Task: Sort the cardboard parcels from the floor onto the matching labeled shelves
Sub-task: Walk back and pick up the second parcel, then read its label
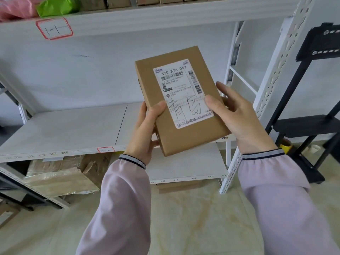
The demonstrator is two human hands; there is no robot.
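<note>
A small flat cardboard parcel (pixel 156 83) is held up in front of me, its white shipping label with barcodes and handwritten characters facing me. My left hand (pixel 145 133) grips its lower left edge, thumb on the front. My right hand (pixel 237 115) holds its right side, thumb resting on the label. Behind the parcel runs a white middle shelf (pixel 64 129) with a small red-framed label (pixel 105 150) on its front lip. The shelf above (pixel 147 17) carries a larger red-framed handwritten label (pixel 54 29).
Brown boxes (pixel 117 1), a green bag (pixel 58 6) and a pink bag (pixel 16 8) sit on the upper shelf. Taped cardboard parcels (pixel 60 177) lie under the middle shelf. A white perforated upright (pixel 272 78) and a black rack (pixel 312 89) stand at right, over tiled floor (pixel 193 218).
</note>
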